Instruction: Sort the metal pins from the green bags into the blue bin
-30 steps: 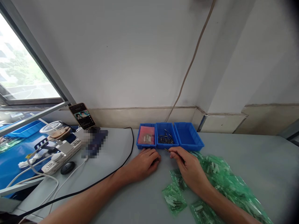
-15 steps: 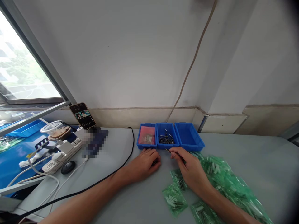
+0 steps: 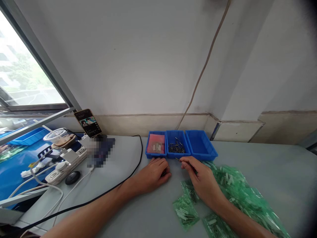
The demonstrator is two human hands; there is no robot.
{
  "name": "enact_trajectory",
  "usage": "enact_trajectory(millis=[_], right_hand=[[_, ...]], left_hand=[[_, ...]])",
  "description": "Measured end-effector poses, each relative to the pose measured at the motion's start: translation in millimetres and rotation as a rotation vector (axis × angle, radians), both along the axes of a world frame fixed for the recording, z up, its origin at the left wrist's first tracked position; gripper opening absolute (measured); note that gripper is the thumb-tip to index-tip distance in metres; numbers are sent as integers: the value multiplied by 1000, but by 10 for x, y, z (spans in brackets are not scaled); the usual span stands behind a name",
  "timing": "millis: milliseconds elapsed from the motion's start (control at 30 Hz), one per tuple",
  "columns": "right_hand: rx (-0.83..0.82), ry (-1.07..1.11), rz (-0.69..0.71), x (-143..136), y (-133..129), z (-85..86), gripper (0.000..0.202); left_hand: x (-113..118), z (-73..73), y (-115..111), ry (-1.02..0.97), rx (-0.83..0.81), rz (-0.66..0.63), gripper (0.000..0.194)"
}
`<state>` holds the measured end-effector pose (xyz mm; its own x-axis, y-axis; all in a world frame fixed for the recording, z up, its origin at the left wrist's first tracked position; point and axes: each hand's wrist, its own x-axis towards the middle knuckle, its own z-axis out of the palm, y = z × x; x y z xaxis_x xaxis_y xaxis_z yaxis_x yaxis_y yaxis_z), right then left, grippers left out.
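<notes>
My right hand (image 3: 201, 175) pinches a small thin metal piece (image 3: 177, 159) just in front of the middle blue bin (image 3: 174, 133). Its tip points toward that bin, where a heap of similar dark metal pieces (image 3: 176, 147) lies. On the table before the left blue bin (image 3: 156, 156) rests my left hand (image 3: 155, 172), fingers curled in; whatever they hold is hidden. Inside the left bin are a pink sheet (image 3: 156, 138) and a clear bag of small pale parts (image 3: 156, 147). A small green bag (image 3: 185, 211) of white and metal parts lies below my right hand.
The right blue bin (image 3: 201, 145) stands beside the middle one. A large pile of green bags (image 3: 242, 191) spreads right of my right forearm. A black cable (image 3: 106, 191) crosses by my left forearm. Leftward are a power strip (image 3: 53, 178), a mouse (image 3: 72, 178) and a propped phone (image 3: 88, 123).
</notes>
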<state>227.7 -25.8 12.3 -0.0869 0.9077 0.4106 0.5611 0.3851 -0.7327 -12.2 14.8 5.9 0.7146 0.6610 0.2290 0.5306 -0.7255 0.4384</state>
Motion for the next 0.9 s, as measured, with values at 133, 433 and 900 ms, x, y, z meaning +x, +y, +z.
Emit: enact_trajectory(millis=[133,433,900], right_hand=[[-1,6,1,3,5,-6,25],[-10,8,7,8,6,-25,25],[-35,9,10,-3,14,-9,25]], left_hand=[[1,-10,7,0,4,2,16],[7,-4,10,7,8,2,17],[10,17,4,25,26,-1,23]])
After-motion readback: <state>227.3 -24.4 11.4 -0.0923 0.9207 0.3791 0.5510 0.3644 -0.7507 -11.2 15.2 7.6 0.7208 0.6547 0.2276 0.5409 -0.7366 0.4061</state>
